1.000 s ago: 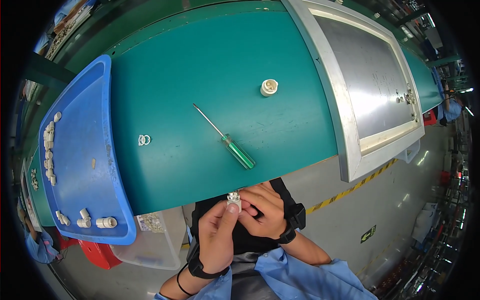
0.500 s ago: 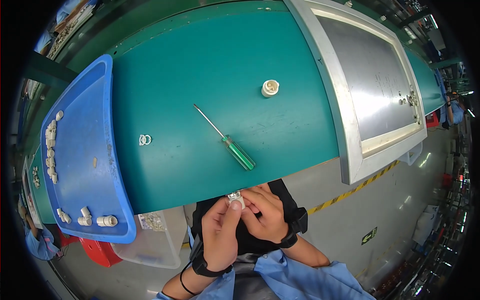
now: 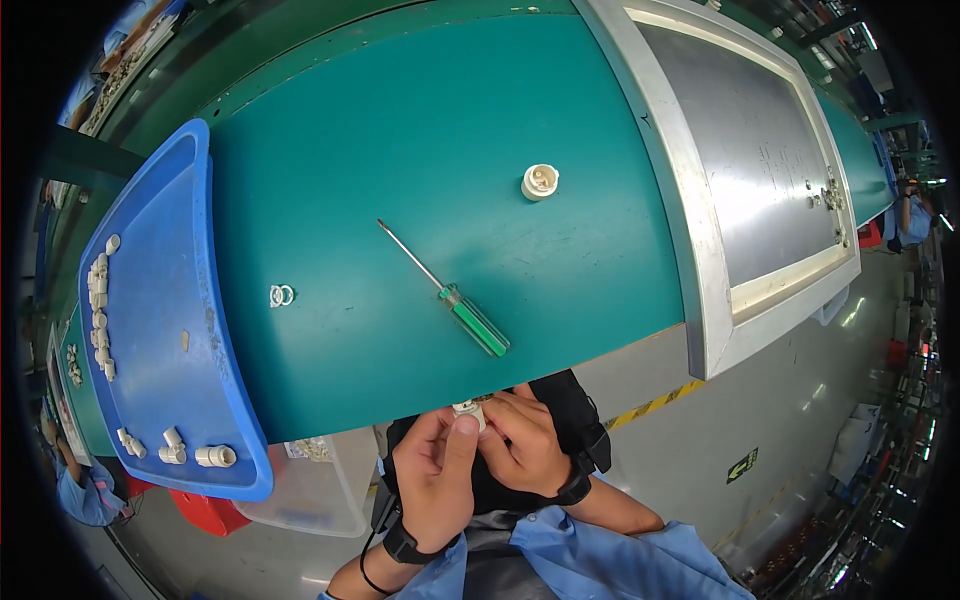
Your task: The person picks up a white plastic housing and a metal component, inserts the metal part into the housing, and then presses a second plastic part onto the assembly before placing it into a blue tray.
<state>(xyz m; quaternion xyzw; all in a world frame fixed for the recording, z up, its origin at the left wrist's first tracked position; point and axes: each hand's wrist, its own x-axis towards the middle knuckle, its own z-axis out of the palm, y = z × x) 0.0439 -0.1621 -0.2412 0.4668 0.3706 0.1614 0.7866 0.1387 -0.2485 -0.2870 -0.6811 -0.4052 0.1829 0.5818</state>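
Observation:
Just off the table's near edge, my left hand [image 3: 437,480] is closed on a small white lamp socket part [image 3: 468,411], its thumb pressed against the side. My right hand [image 3: 525,447] is closed beside it, fingertips at the part's right upper edge. A small dark metallic bit shows at those fingertips, too small to name. On the green table [image 3: 340,180] lies a green-handled screwdriver [image 3: 470,320], tip pointing away and left. Left of it are small white rings [image 3: 282,296]. Farther back stands a white lamp socket [image 3: 540,182], open end up.
A blue tray [image 3: 235,400] with several white socket parts [image 3: 98,285] sits at the left. To the right lies a metal-framed panel [image 3: 700,230] with small pieces at its far right side. Below the table are a clear plastic bin [image 3: 340,500] and a red stool [image 3: 208,512].
The view has shifted slightly, so the table items appear a little lower. Both hands still work at the white part, which has tilted; the right fingertips have shifted along its top.

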